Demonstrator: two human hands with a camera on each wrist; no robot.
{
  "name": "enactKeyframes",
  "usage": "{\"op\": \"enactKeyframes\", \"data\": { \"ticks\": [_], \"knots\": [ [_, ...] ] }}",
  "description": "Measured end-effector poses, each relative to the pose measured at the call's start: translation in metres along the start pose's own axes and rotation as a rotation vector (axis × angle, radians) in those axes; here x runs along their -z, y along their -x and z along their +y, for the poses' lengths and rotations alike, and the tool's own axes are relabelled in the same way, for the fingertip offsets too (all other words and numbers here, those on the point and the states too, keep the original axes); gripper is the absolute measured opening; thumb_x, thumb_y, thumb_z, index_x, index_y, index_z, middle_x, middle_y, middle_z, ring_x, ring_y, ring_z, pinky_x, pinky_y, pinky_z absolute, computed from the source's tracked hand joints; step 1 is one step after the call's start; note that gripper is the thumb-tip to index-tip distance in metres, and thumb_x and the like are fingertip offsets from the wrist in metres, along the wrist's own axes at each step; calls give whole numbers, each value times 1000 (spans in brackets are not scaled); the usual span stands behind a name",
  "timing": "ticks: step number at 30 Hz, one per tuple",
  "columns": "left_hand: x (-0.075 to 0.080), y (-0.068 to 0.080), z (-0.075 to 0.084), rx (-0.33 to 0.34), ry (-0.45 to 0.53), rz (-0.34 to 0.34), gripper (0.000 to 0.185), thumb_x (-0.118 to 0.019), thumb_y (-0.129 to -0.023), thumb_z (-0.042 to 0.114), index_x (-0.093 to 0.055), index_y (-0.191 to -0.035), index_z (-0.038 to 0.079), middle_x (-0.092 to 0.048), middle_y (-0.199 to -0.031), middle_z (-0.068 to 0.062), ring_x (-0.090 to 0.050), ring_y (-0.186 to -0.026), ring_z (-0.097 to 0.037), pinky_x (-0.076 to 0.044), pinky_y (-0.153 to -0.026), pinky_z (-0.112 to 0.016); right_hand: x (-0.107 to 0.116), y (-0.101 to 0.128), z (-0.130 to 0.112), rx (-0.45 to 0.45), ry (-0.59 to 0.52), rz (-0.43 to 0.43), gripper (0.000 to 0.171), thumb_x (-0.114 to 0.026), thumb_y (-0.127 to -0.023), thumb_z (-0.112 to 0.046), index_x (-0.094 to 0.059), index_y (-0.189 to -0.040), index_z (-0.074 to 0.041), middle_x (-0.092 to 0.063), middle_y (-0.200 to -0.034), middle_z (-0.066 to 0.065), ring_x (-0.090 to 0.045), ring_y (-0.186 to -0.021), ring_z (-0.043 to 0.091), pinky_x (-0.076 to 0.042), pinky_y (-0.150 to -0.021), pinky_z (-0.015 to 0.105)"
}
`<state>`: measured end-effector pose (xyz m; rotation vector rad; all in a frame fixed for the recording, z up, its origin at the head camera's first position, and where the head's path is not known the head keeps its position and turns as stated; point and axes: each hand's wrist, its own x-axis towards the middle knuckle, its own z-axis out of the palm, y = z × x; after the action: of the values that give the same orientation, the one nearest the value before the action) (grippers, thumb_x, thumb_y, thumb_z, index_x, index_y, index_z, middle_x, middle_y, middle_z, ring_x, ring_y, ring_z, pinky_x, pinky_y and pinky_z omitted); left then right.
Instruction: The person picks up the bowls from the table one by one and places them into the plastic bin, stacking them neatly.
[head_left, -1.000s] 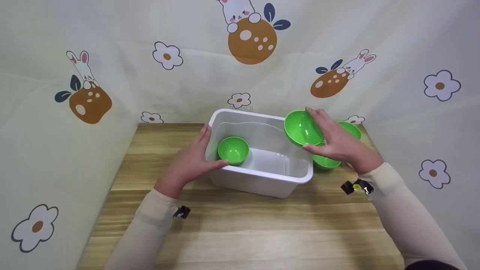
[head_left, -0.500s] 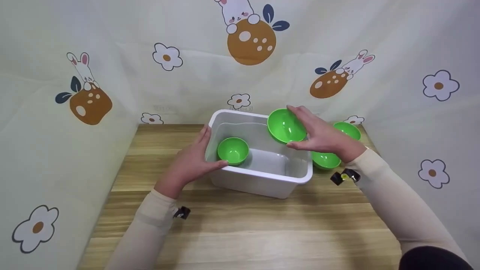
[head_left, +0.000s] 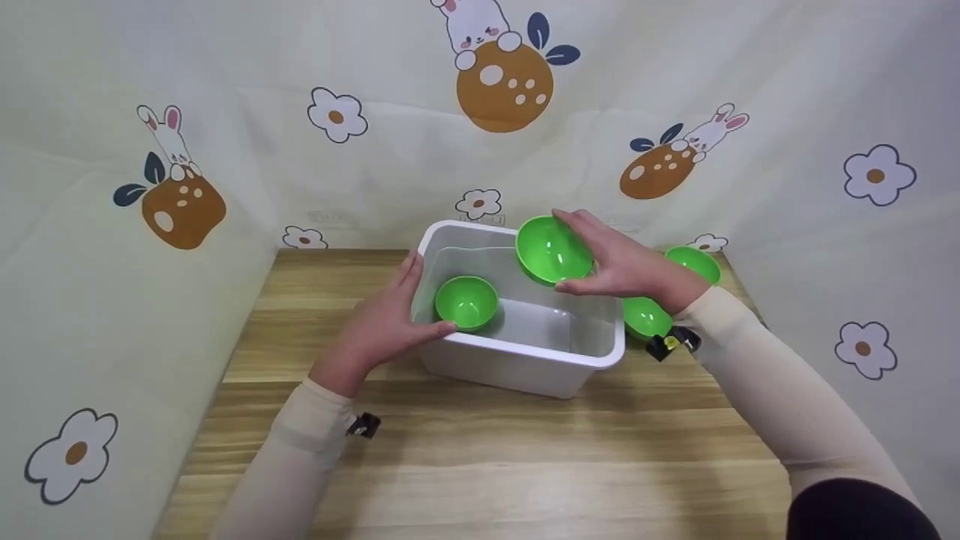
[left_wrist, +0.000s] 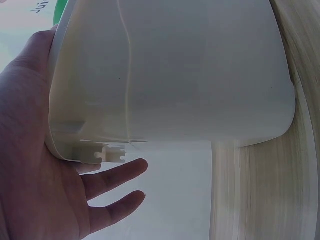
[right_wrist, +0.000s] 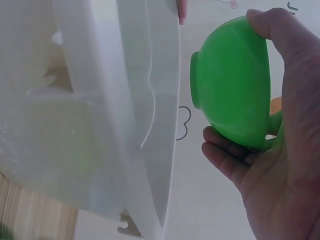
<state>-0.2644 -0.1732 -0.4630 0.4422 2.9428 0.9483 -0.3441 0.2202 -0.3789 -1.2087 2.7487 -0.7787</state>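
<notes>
A white plastic bin [head_left: 517,367] stands on the wooden table. The left hand [head_left: 382,322] holds its left end, thumb over the near rim and fingertips at the left rim. In the left wrist view two fingers [left_wrist: 117,172] of that hand stick out straight, off the bin's wall. Inside the bin at its left end sits a green bowl [head_left: 466,302], upright. The right hand [head_left: 619,259] holds another green bowl [head_left: 551,251] by its rim, tilted, over the bin's far right part. In the right wrist view this bowl's base faces the bin.
Two more green bowls stand on the table right of the bin: a nearer bowl [head_left: 646,319], partly hidden by the right arm, and a farther bowl [head_left: 694,264]. Patterned cloth [head_left: 390,165] walls in the wooden table [head_left: 480,465] at the back and both sides.
The right hand has carried its green bowl leftward, from the bin's right rim to over the inside of the bin. The left hand and the bin have stayed in place.
</notes>
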Motion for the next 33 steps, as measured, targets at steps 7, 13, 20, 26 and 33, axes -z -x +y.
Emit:
{"op": "enactKeyframes", "data": {
  "ticks": [7,13,20,26,33],
  "knots": [
    [-1,-1,-3,-2,5,1,141,-69,-79,95,-9,-179,17,-2,-187,-2,-40,-156,-51,-45,-115,-73,-4,-15,-2,24,-21,-27,118,-91,-87,-53,-27,-175,-8,-52,-153,14,-56,-135,28,-50,-116,52],
    [-1,-2,-3,-15,11,7,140,-71,-80,93,-10,-179,15,-4,-186,-5,-40,-156,-51,-46,-114,-72,-10,-28,-4,56,-33,-57,116,-93,-85,-49,-30,-173,-6,-51,-151,15,-56,-133,30,-50,-115,51],
    [0,-3,-1,-12,2,9,140,-70,-80,94,-11,-179,15,-5,-186,-6,-39,-157,-51,-46,-115,-72,-19,-43,-6,62,-38,-88,113,-91,-84,-50,-32,-172,-9,-51,-149,15,-58,-129,29,-54,-111,50],
    [-1,-4,-1,-13,0,7,141,-68,-79,96,-10,-179,15,-3,-186,-4,-39,-157,-51,-45,-115,-72,-25,-55,-9,73,1,-111,113,-89,-84,-52,-31,-172,-9,-51,-147,16,-61,-124,30,-56,-106,48],
    [-1,-4,-1,-20,-6,12,141,-67,-79,96,-11,-179,15,-3,-186,-4,-43,-154,-52,-48,-112,-73,-35,-69,-13,77,144,-172,115,-80,-88,-63,-27,-174,-8,-50,-148,16,-65,-113,30,-60,-98,45]
  ]
}}
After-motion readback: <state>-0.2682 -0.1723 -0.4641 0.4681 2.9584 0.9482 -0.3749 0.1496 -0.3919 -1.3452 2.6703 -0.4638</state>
